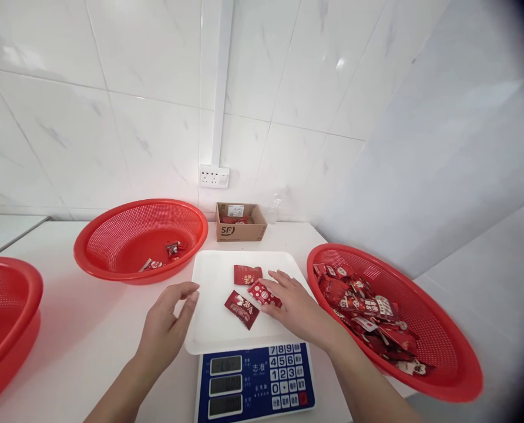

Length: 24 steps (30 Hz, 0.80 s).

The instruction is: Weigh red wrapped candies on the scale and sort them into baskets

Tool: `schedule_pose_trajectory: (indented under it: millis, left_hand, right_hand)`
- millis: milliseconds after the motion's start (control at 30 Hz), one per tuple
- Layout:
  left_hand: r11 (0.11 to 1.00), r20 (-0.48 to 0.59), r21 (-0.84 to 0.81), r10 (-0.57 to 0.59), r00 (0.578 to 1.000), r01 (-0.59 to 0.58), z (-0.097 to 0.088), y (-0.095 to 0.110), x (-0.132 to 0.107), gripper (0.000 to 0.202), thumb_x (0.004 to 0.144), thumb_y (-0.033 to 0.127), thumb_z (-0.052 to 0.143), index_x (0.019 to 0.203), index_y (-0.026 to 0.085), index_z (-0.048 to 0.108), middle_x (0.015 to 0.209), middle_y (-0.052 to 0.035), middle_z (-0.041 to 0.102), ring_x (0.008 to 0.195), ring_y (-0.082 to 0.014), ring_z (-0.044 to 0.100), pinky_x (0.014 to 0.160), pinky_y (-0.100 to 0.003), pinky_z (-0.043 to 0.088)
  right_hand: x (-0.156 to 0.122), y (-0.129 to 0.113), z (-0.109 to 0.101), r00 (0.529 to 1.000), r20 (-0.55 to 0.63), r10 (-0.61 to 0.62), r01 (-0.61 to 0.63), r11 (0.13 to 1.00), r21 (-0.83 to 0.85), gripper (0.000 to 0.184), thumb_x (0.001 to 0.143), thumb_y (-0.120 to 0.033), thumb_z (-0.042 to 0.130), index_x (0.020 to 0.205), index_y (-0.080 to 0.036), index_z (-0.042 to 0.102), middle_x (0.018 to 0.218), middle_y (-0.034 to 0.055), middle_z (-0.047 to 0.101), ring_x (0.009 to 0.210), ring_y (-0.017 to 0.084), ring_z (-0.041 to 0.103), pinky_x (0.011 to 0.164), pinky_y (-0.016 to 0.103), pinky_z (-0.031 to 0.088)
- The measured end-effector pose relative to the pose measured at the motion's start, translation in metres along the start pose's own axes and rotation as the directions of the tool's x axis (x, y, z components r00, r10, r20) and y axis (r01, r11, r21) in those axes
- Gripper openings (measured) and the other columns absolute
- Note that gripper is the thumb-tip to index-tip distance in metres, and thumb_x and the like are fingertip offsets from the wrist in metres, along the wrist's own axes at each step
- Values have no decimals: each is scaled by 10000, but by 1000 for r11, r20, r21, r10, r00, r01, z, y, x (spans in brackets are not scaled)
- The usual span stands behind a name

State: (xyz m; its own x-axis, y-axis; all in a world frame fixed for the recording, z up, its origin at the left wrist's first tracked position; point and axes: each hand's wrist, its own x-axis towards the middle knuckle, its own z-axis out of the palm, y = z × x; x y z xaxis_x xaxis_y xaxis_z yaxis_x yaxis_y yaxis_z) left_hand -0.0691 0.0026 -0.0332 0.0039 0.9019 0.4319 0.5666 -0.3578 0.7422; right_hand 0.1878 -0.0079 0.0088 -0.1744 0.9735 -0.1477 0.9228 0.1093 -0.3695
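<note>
A white weighing tray sits on a blue digital scale. Three small red snack packets rest on it: a plain red packet at the back, a dark red packet at the front and a dotted packet to their right. My right hand grips the dotted packet between thumb and fingers, covering its right end. At the tray's left edge, my left hand has its thumb and index finger curved toward each other, slightly apart, with nothing visible between them.
To the right, a red plastic basket holds many red packets. Another red basket at the back left contains several packets. Part of a third basket shows at far left. A small cardboard box stands behind the tray, near the tiled wall.
</note>
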Motion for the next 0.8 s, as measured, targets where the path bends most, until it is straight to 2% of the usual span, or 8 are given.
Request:
schedule_pose_trajectory:
  millis: [100, 200, 267, 367, 433, 600, 700, 800]
  left_hand:
    - [983, 269, 115, 106, 957, -141, 8, 21, 14, 266, 863, 412, 432, 947, 234, 611, 966, -52, 667, 895, -217, 617, 726, -325, 510]
    - [949, 475, 183, 143, 868, -257, 25, 36, 25, 255, 872, 370, 445, 1018, 229, 599, 1001, -55, 653, 940, -236, 590, 780, -372, 489]
    - [919, 562, 204, 172, 809, -337, 37, 40, 30, 258, 860, 346, 481, 1060, 224, 589, 1025, -62, 638, 970, -254, 568, 806, -402, 476]
    - [869, 577, 232, 239, 781, -438, 52, 37, 37, 336, 826, 332, 541, 1145, 227, 547, 1158, -85, 576, 1071, -281, 518, 872, -442, 442]
    - [850, 565, 230, 279, 776, -473, 59, 34, 43, 425, 816, 350, 557, 1221, 239, 490, 1281, -95, 501, 1193, -294, 439, 951, -465, 394]
    - [879, 657, 166, 240, 714, -448, 71, 37, 56, 546, 813, 429, 553, 1300, 220, 419, 1427, -110, 372, 1361, -304, 221, 1057, -491, 293]
    - [887, 696, 95, 266, 667, -453, 76, 47, 54, 532, 855, 452, 487, 1318, 203, 407, 1406, -104, 409, 1357, -270, 242, 1091, -472, 249]
    - [870, 708, 63, 307, 636, -490, 78, 52, 47, 557, 880, 503, 411, 1360, 223, 371, 1407, -103, 410, 1349, -262, 261, 1100, -497, 210]
  right_hand:
    - [-6, 5, 3, 999, -7, -33, 33, 999, -2, 488, 855, -448, 473, 1317, -290, 471, 1475, 51, 318, 1383, 274, 162, 1092, 503, 155]
    - [-11, 8, 7, 998, -17, -62, 62, 998, -15, 456, 863, -431, 462, 1293, -284, 500, 1454, 48, 360, 1379, 272, 181, 1096, 507, 134]
    - [-15, 12, 8, 998, -25, -63, 62, 998, -22, 447, 857, -410, 477, 1276, -258, 521, 1438, 59, 385, 1373, 274, 200, 1097, 501, 137]
    - [-20, 19, 8, 997, -49, -57, 56, 998, -27, 446, 842, -366, 509, 1274, -257, 522, 1416, 64, 418, 1355, 284, 244, 1088, 498, 166]
    - [-21, 22, 8, 994, -105, -43, 39, 998, -41, 425, 839, -330, 512, 1255, -249, 540, 1355, 81, 485, 1288, 288, 356, 1055, 475, 247]
    - [-12, 14, 16, 972, -232, 27, -18, 999, 40, 347, 855, -270, 469, 1173, -197, 590, 1113, 110, 595, 1063, 251, 527, 912, 375, 408]
    - [-13, 9, 21, 967, -250, -43, 96, 974, 205, 357, 874, -272, 432, 1207, -214, 548, 1166, 85, 569, 1025, 200, 561, 884, 322, 438]
    - [-20, 21, 12, 951, -303, -66, 136, 967, 216, 375, 894, -281, 394, 1242, -214, 515, 1249, 77, 544, 1093, 188, 540, 916, 315, 429]
